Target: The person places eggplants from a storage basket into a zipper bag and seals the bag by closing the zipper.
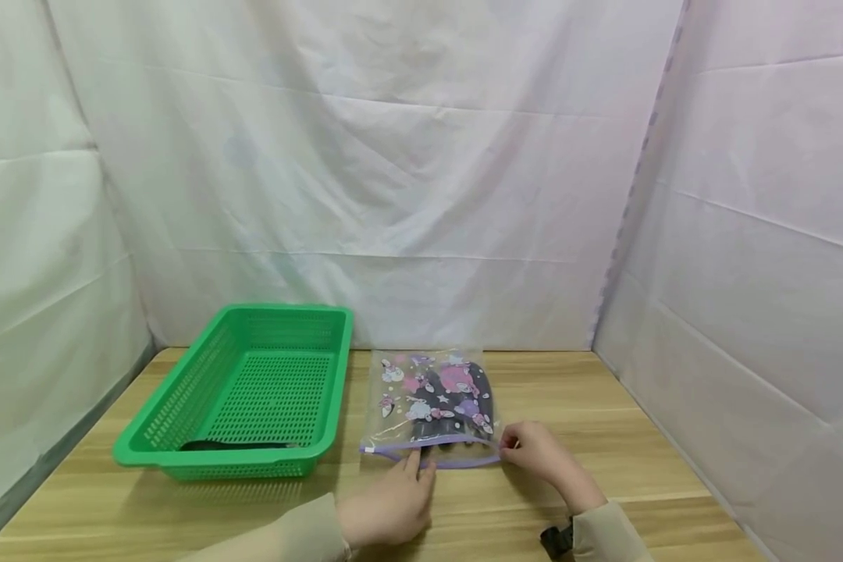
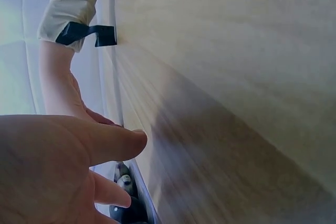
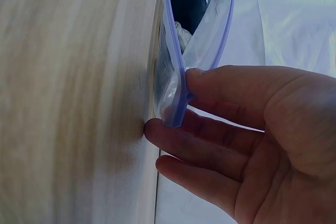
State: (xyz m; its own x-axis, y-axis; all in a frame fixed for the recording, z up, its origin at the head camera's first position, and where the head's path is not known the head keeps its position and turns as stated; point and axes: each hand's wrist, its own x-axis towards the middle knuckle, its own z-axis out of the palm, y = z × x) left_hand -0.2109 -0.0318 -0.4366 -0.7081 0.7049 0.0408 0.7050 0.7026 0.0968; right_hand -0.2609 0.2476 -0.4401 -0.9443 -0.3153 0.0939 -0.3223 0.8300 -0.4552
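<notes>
A clear zip bag (image 1: 400, 410) with a pink and purple cartoon print lies flat on the table, its mouth toward me. Purple zip strips (image 1: 464, 464) edge the mouth, which gapes apart. Inside are several dark, glossy, rounded things (image 3: 189, 3). My right hand (image 1: 539, 453) pinches the right corner of the mouth between thumb and fingers. At the left part of the mouth, my left hand (image 1: 393, 503) reaches with extended fingers, the fingertips right at the lower strip. A white slider (image 1: 369, 449) sits at the strip's left end.
A green perforated basket (image 1: 344, 375) stands on the wooden table (image 1: 569, 390), left of the bag. One long dark thing (image 1: 232, 446) lies in its near end. White cloth walls (image 1: 421, 179) close off the back and both sides.
</notes>
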